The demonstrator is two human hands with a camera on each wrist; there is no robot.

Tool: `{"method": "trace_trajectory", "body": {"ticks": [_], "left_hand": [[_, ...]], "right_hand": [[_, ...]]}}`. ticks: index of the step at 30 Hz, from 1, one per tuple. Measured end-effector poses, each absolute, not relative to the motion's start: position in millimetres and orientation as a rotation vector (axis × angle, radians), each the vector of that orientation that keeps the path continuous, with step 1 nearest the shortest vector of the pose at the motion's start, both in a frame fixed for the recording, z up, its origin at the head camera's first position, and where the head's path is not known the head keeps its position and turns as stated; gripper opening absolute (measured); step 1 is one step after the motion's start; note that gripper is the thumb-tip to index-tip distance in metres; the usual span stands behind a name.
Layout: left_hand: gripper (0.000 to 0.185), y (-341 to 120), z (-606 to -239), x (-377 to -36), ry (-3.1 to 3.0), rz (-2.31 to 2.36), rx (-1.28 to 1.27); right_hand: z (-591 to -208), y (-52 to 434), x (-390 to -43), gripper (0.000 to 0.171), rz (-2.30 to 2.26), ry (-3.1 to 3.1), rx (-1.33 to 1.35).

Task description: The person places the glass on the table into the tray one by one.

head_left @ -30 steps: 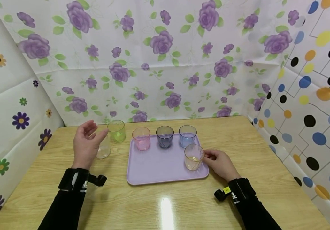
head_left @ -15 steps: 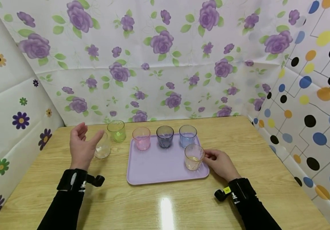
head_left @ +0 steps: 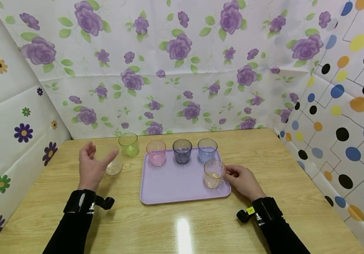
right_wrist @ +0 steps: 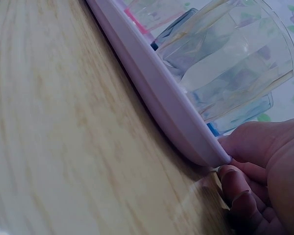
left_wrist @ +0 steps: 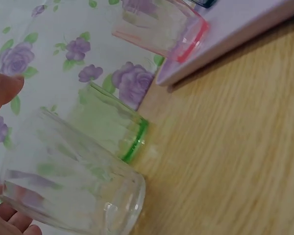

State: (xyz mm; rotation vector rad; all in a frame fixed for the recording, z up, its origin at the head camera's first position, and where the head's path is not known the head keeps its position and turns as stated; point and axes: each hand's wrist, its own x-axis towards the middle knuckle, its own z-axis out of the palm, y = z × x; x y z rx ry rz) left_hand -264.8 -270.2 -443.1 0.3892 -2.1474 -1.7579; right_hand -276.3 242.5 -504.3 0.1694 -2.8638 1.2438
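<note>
A clear glass [head_left: 114, 165] stands on the wooden table left of a lilac tray [head_left: 175, 183]. My left hand [head_left: 100, 151] is open and cupped around the clear glass [left_wrist: 73, 191], thumb on one side and fingers on the other, with a gap showing. A green glass [head_left: 129, 144] stands just behind it. On the tray are a pink glass [head_left: 156, 152], a dark blue glass [head_left: 182, 151], a light blue glass [head_left: 207, 150] and an amber glass [head_left: 214, 173]. My right hand [head_left: 232, 173] rests on the table, its loosely curled fingers touching the tray's right rim [right_wrist: 161, 93] beside the amber glass [right_wrist: 230, 63].
Flowered and dotted sheets wall the table on the left, back and right. The tray's left and front parts are bare. Bare tabletop [head_left: 182, 225] lies in front of the tray.
My left hand drew back from the green glass and settled lower, around the clear glass. The right hand and all the glasses stayed where they were.
</note>
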Motion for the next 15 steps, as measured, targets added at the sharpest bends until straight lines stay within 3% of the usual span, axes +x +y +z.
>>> {"method": "trace_trajectory", "body": {"ticks": [8,15], "left_hand": [[0.121,-271.9,-457.8,-262.2,-2.278,-1.783,0.382],[0.120,-273.9,-469.5,-261.9,-2.359,-1.723,0.345]], "right_hand": [[-504.9,243.4,-275.0,0.038,1.245,-2.864,0.167],[-504.3,242.3,-275.2,0.038,1.265,-2.842,0.163]]}}
